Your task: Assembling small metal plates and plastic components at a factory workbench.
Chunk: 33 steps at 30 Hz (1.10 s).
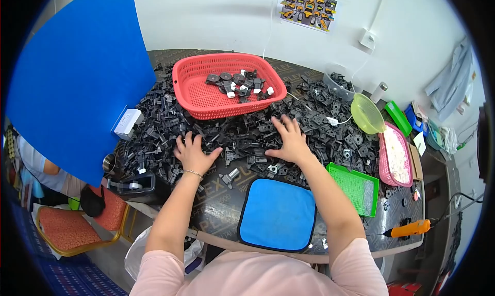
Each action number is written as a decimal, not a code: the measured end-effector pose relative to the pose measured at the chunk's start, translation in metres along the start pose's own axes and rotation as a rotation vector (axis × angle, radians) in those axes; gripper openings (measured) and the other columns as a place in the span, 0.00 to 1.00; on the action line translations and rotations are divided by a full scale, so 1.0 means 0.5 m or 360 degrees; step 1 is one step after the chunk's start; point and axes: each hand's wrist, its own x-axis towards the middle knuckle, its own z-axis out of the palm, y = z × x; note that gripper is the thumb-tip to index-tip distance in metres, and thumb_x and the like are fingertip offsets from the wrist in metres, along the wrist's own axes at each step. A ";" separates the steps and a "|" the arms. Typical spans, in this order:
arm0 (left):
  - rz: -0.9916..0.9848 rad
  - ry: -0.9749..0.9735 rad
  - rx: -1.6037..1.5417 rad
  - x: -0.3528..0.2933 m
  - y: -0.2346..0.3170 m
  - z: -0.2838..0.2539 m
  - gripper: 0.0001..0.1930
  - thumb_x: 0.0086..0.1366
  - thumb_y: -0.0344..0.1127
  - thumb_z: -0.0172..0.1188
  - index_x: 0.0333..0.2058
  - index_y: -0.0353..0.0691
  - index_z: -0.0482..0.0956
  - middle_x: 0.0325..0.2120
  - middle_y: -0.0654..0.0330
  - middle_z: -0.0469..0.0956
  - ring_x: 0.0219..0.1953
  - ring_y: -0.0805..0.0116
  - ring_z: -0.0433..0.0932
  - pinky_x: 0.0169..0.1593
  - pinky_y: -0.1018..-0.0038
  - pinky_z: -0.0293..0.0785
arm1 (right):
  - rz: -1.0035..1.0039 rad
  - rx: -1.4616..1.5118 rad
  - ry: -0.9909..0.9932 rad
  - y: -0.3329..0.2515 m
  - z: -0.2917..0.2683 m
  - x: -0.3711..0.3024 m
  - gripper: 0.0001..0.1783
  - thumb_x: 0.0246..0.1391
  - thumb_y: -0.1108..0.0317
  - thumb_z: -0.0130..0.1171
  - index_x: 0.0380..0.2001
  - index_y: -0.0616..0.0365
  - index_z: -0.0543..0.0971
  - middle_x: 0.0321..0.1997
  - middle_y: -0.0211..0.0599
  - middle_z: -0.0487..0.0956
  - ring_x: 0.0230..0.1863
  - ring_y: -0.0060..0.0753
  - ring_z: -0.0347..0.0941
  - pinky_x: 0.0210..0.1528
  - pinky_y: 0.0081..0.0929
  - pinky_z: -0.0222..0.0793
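A broad heap of black plastic parts [242,133] covers the middle of the table. My left hand [195,154] rests over the near left side of the heap, fingers spread, holding nothing that I can see. Farther right, my right hand [292,141] reaches over the heap, its fingers also apart. Behind both hands a red plastic basket [227,112] stands on the parts, with several black assemblies with white pieces [240,84] inside. One loose black and grey part [229,177] lies between my forearms, just beyond a blue mat [278,213] with a dark border.
At right are a green tray [374,198], a pink basket of small white pieces [396,154], a yellow-green bowl [367,115] and an orange electric screwdriver [411,228]. On the left stand a blue panel [77,74], a white box [129,124] and a black tape dispenser [134,187].
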 end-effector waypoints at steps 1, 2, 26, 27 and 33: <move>-0.0058 -0.0011 -0.0159 -0.008 0.009 0.005 0.35 0.42 0.58 0.68 0.47 0.43 0.74 0.56 0.53 0.63 0.61 0.43 0.52 0.57 0.44 0.53 | -0.0001 0.0000 -0.0006 0.002 0.001 0.008 0.53 0.31 0.49 0.73 0.63 0.35 0.59 0.69 0.42 0.51 0.69 0.61 0.43 0.57 0.68 0.54; -0.0014 0.0021 -0.0159 -0.015 0.014 0.012 0.34 0.42 0.56 0.69 0.46 0.42 0.74 0.55 0.54 0.64 0.61 0.43 0.52 0.56 0.45 0.55 | -0.0058 -0.0057 -0.0096 0.006 0.006 0.017 0.51 0.30 0.49 0.73 0.62 0.36 0.62 0.68 0.40 0.54 0.68 0.60 0.45 0.58 0.67 0.54; 0.0808 -0.0002 -0.0893 -0.119 0.045 -0.061 0.13 0.42 0.19 0.61 0.29 0.38 0.74 0.43 0.56 0.75 0.48 0.51 0.70 0.52 0.63 0.67 | 0.0202 0.1183 -0.0077 0.023 -0.063 -0.250 0.28 0.46 0.78 0.63 0.52 0.53 0.70 0.40 0.32 0.80 0.36 0.23 0.76 0.39 0.22 0.72; 0.0881 -0.0008 -0.0888 -0.130 0.063 -0.072 0.12 0.42 0.19 0.60 0.29 0.38 0.74 0.42 0.56 0.75 0.48 0.50 0.70 0.52 0.62 0.67 | 0.0022 0.1098 -0.0002 0.023 -0.047 -0.278 0.25 0.46 0.77 0.64 0.50 0.54 0.72 0.40 0.33 0.80 0.38 0.25 0.77 0.41 0.23 0.73; 0.1478 -0.0376 -0.0840 -0.233 0.157 -0.052 0.12 0.45 0.21 0.58 0.31 0.39 0.75 0.45 0.57 0.73 0.52 0.51 0.68 0.54 0.62 0.69 | 0.0111 0.1078 -0.0256 0.043 0.013 -0.383 0.24 0.43 0.70 0.67 0.47 0.52 0.75 0.49 0.41 0.76 0.50 0.43 0.73 0.48 0.32 0.71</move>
